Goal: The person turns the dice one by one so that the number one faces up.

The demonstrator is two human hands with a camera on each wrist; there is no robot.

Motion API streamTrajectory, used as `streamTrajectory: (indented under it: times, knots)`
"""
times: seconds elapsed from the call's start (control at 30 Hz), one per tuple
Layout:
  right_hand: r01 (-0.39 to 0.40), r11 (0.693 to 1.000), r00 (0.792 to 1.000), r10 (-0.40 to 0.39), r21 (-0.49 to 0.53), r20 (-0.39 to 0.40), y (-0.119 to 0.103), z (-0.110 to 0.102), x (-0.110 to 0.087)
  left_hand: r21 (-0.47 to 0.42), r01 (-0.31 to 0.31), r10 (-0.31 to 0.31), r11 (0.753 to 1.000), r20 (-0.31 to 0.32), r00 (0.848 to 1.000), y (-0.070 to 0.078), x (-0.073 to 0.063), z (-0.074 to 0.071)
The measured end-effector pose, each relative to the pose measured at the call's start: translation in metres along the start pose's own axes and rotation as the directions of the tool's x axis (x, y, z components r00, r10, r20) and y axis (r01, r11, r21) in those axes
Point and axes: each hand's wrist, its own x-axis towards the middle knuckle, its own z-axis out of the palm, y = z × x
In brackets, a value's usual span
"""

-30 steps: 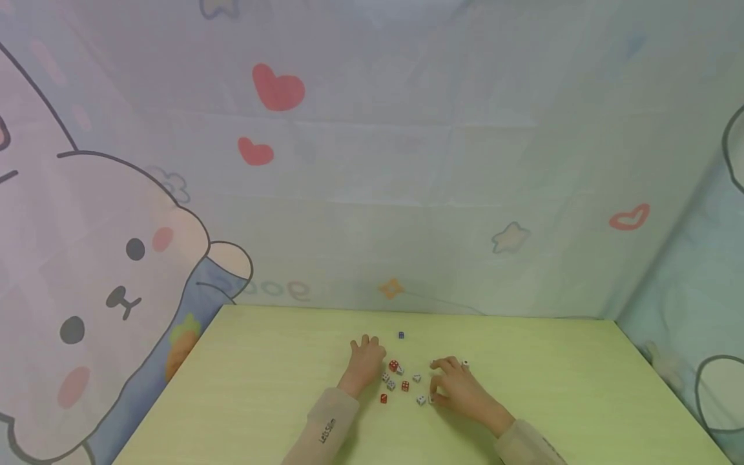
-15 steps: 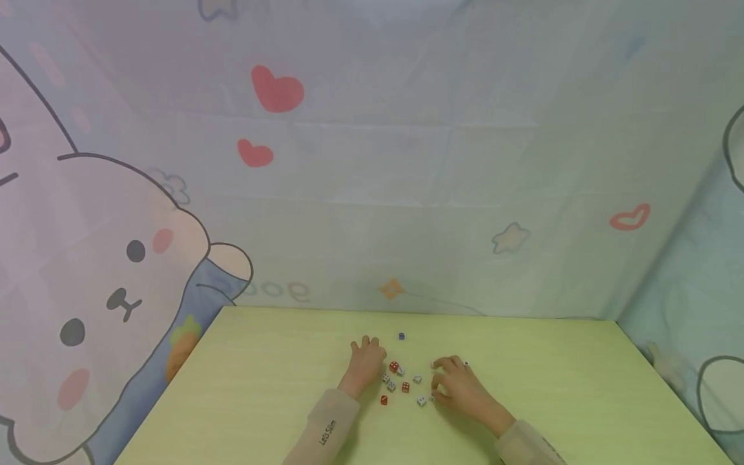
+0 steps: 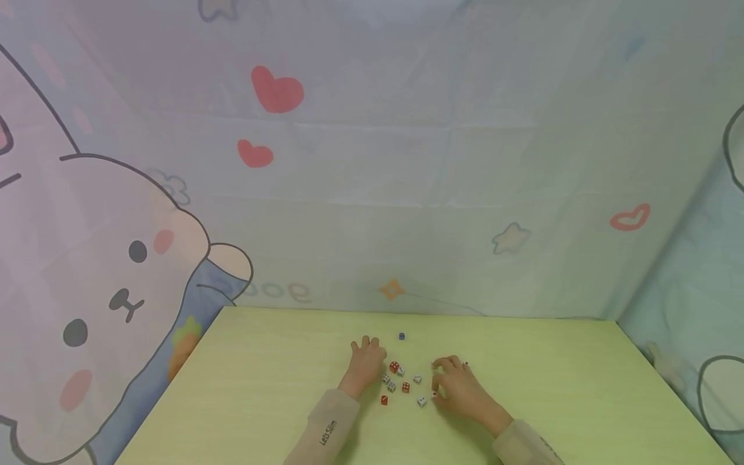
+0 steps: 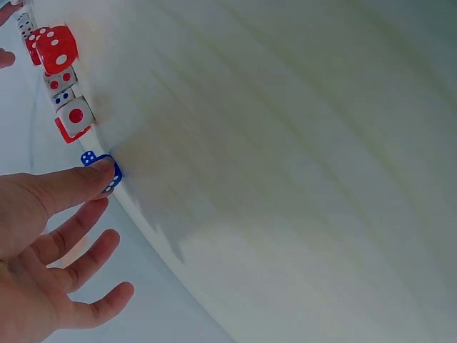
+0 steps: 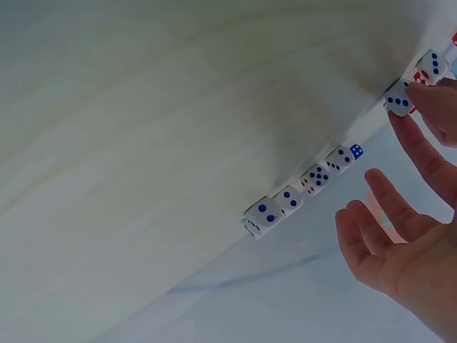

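Note:
In the left wrist view my left hand [image 4: 53, 243] has thumb and index finger at a blue die [image 4: 115, 176], pinching it at the table, with the other fingers spread. The head view shows that left hand left of the loose dice, its die hidden. My right hand [image 3: 459, 386] is right of the group, thumb and index finger pinching a white die [image 5: 400, 98] with blue pips. Between the hands lie red dice [image 3: 405, 387] and white dice [image 3: 417, 379]. A second blue die [image 3: 402, 336] sits farther back.
The dice lie on a pale yellow-green table [image 3: 279, 361]. A printed curtain [image 3: 372, 194] with hearts and a cartoon animal hangs behind its back edge. Several white dice [image 5: 263, 212] stand in a row beyond the right fingers.
The white die at my right fingertips has shifted slightly back and now shows a dark or red pip in the head view. My left hand stays in place.

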Motion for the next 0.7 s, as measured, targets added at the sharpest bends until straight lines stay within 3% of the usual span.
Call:
streamTrajectory:
  times: [0.7]
  knots:
    - [-0.059, 0.998, 0.995, 0.055, -0.038, -0.083, 0.034, -0.014, -0.004, 0.016, -0.003, 0.003, 1.0, 0.019, 1.0, 0.001, -0.001, -0.004]
